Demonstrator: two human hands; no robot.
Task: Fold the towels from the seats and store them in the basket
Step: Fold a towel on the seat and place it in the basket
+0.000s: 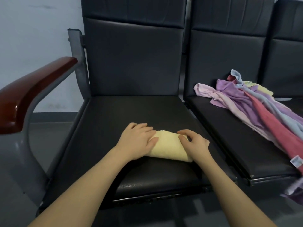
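**Pressing the yellow towel into its last fold**

I have both hands on the yellow towel [167,145], which lies folded small on the seat [131,110] under my fingers. My left hand [136,141] lies flat, fingers straight, pressing its left end. My right hand [194,143] has fingers curled, pinching the right edge. To finish well, I'd keep the left side pinned, draw the edges level, then smooth outward. The unfolded towels [255,104] wait on the next seat, well to the right of my fingers. No basket is in sight.

Folded yellow towel [165,145], loose towels [255,108] beside
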